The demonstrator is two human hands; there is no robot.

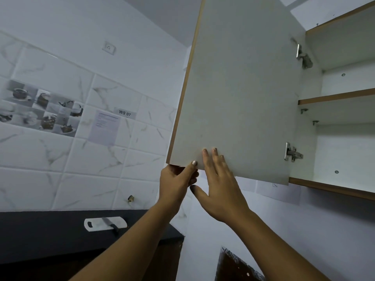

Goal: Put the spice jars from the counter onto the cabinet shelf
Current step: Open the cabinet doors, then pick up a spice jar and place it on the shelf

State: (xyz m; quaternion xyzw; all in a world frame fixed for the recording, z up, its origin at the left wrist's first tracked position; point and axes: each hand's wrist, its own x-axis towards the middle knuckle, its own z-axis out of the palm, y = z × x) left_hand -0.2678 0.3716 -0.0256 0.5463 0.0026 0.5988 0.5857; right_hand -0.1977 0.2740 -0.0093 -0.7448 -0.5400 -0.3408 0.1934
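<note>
The white cabinet door (239,88) hangs swung open above me. My left hand (176,181) grips its lower corner, thumb on the inner face and fingers curled under the bottom edge. My right hand (219,179) lies flat with fingers spread against the door's inner face, just right of the left hand. The cabinet (345,185) is open on the right, and its middle shelf (336,96) shows bare white boards. No spice jars are in view.
A dark counter (50,230) runs along the tiled wall at lower left, with a white cutting board (95,224) and a knife (111,225) lying on it. Two metal hinges (292,154) hold the door to the cabinet side.
</note>
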